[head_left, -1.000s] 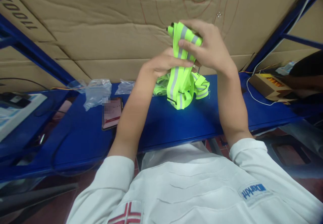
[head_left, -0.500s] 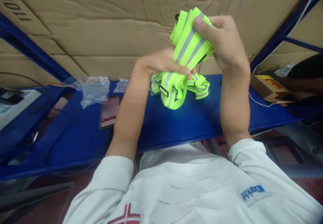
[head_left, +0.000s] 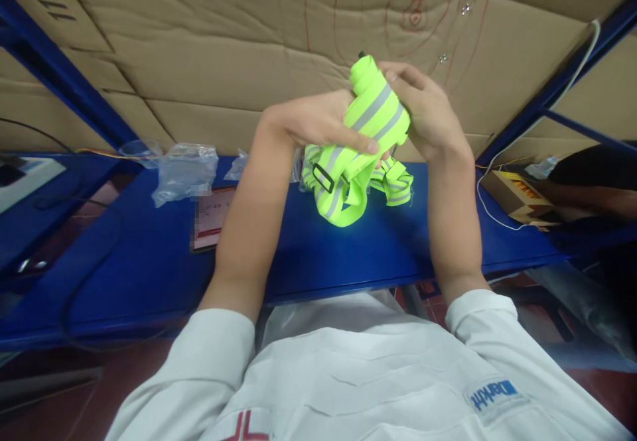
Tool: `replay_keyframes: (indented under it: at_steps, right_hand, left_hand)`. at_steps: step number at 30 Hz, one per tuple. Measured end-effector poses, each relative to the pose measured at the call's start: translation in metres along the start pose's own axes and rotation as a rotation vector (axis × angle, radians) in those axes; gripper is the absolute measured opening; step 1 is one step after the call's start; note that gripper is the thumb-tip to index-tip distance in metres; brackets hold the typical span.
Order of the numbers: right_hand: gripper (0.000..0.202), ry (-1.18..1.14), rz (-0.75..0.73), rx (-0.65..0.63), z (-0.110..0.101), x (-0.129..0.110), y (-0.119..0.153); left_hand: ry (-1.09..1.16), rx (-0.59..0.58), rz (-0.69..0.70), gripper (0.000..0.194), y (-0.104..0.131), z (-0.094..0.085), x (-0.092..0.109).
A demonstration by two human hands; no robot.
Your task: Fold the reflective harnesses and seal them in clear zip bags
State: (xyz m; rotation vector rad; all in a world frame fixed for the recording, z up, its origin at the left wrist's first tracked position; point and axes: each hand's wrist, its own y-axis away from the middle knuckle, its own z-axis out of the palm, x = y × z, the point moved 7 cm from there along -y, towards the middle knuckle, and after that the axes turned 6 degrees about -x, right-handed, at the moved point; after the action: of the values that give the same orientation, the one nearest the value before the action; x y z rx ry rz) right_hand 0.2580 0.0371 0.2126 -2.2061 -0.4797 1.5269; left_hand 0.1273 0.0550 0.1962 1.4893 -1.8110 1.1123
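- We have the neon-yellow reflective strap bundle [head_left: 379, 111] up in front of us, above the blue table [head_left: 348, 262]; whether its lowest loops touch the tabletop, we cannot tell.
- Our left hand [head_left: 323, 119] holds the bundle about its middle, the thumb laid across the front over the grey stripes and the other fingers mostly hidden behind.
- Our right hand [head_left: 432, 113] is at the bundle's upper right edge, fingers bent and close together; we cannot tell whether they pinch the strap or only rest against it.
- We see a black buckle [head_left: 323, 178] on the bundle's lower left side.
- Striped strap loops [head_left: 397, 186] lie on the table just right of the bundle's lower end.
- Left of the bundle we see a clear plastic bag [head_left: 185, 169] and, nearer us, a phone [head_left: 213, 221] partly behind our left forearm.
- Well right of the bundle are an open cardboard box [head_left: 520, 199] and another person's arm [head_left: 592, 192].
- Behind the bundle we face a cardboard panel [head_left: 199, 76] with red markings.
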Motion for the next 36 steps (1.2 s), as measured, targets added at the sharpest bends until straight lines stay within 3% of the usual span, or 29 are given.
replay_keyframes:
  at_steps: [3, 9, 16, 25, 31, 36]
  right_hand:
    - [0.025, 0.233, -0.156, 0.117, -0.007, -0.018, 0.007]
    - [0.047, 0.546, -0.236, -0.175, 0.018, -0.036, 0.02]
    - [0.053, 0.703, -0.179, -0.136, 0.025, -0.021, 0.012]
    - [0.045, 0.74, -0.202, 0.024, -0.005, -0.007, 0.002]
    - [0.044, 0.691, -0.153, 0.097, -0.018, 0.003, -0.003]
    - [0.054, 0.611, -0.051, 0.082, -0.022, 0.031, 0.001]
  left_hand:
    - [-0.058, 0.077, 0.003, 0.028, -0.003, -0.008, -0.007]
    - [-0.081, 0.191, 0.042, 0.028, -0.006, -0.021, -0.02]
    - [0.176, 0.303, -0.016, 0.045, -0.007, -0.025, -0.051]
    - [0.444, 0.263, -0.09, 0.064, -0.03, -0.014, -0.086]
    - [0.418, 0.305, -0.084, 0.064, -0.032, -0.009, -0.082]
    - [0.458, 0.338, -0.185, 0.058, -0.029, 0.001, -0.092]
